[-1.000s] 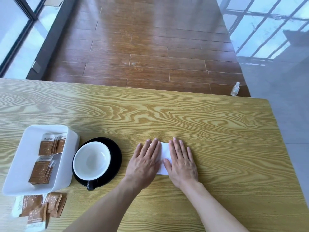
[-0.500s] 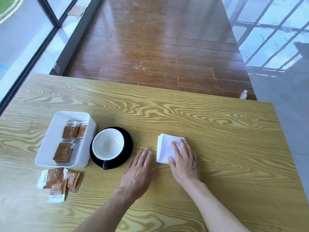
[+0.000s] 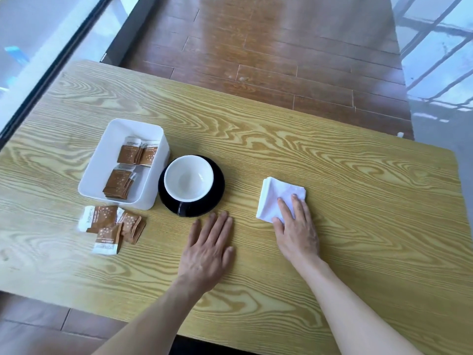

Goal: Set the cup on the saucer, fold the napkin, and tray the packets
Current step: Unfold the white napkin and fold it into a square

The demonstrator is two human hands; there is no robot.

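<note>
A cup (image 3: 189, 177), white inside and black outside, stands on the black saucer (image 3: 217, 187) at the table's middle left. The folded white napkin (image 3: 275, 194) lies to the right of it. My right hand (image 3: 297, 231) rests flat with its fingertips on the napkin's near corner. My left hand (image 3: 208, 245) lies flat and empty on the table just in front of the saucer. Left of the saucer stands a white tray (image 3: 102, 162) with several brown packets (image 3: 128, 166) inside. Several more brown packets (image 3: 110, 225) lie loose on the table in front of the tray.
The wooden table (image 3: 332, 139) ends at a far edge, with brown floorboards (image 3: 256, 55) beyond it. A glass wall (image 3: 38, 47) runs along the left side. The table's near edge is at the lower left.
My left hand has come off the napkin and moved toward me and to the left. My right hand stays on the napkin, whose far part now shows. The camera has drawn back.
</note>
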